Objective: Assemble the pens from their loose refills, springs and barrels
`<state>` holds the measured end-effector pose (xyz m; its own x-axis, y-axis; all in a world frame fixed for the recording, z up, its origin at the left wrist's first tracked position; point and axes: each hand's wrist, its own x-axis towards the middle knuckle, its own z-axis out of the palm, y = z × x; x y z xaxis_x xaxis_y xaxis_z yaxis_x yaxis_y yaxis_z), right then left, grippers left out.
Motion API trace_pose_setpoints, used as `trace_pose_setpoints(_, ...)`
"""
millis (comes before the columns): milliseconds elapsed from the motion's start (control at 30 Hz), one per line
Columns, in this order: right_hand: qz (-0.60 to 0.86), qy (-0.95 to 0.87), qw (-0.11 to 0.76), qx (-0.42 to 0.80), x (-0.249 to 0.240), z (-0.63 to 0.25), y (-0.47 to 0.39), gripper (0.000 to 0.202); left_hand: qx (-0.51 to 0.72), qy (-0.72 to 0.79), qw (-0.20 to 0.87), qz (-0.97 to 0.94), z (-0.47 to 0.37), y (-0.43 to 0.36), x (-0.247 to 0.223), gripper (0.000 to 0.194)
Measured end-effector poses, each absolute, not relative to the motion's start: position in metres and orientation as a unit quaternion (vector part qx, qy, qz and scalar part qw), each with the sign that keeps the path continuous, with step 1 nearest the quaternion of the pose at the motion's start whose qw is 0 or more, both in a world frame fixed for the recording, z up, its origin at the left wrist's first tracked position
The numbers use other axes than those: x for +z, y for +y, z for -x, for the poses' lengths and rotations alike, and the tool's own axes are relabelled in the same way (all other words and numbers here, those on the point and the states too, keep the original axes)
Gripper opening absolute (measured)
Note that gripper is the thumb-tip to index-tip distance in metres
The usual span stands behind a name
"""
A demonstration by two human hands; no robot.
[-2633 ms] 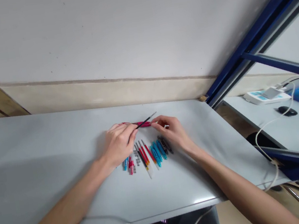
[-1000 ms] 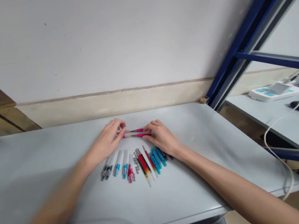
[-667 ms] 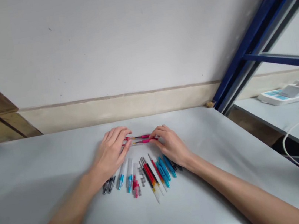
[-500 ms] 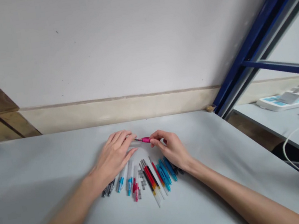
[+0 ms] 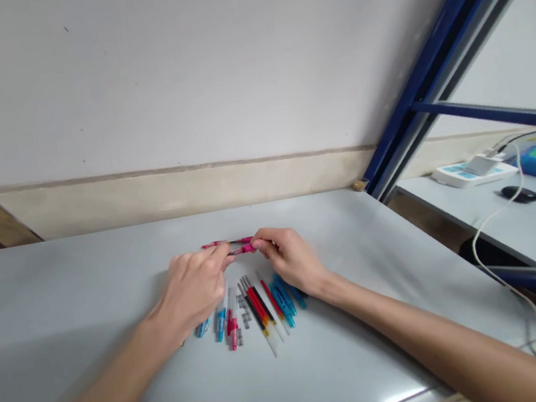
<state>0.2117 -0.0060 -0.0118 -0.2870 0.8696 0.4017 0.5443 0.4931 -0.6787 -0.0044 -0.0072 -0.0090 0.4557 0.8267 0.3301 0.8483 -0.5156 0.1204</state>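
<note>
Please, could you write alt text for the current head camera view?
Left hand and right hand hold a pink pen piece over a grey table; red and black refills and blue pen parts lie in front.

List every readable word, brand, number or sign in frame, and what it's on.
No readable text anywhere.
White power strip: light-blue patches show; any lettering too small to read.
Pink pen, blue pen barrels, refills: any print too small or blurred.
Black mouse: no mark discernible.

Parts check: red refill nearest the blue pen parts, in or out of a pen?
Out: the red refill lies bare on the grey table, tip exposed.
</note>
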Motion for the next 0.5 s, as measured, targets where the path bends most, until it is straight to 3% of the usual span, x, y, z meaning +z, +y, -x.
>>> trace_pose_setpoints(200, 0.395, -0.794, 0.426, 0.179, -0.013, -0.214, -0.012, 0.006, -0.192, -0.505, -0.012, 0.841, 0.004, -0.013, -0.007, 0.028)
trace_pose_setpoints(400, 0.422, -0.798, 0.385, 0.191, -0.015, -0.215, -0.015, 0.029, -0.189, -0.485, -0.024, 0.853, -0.001, -0.015, -0.014, 0.030)
trace_pose_setpoints(500, 0.401, -0.792, 0.420, 0.190, -0.015, -0.215, -0.018, 0.009, -0.198, -0.488, -0.010, 0.850, -0.001, -0.017, -0.013, 0.030)
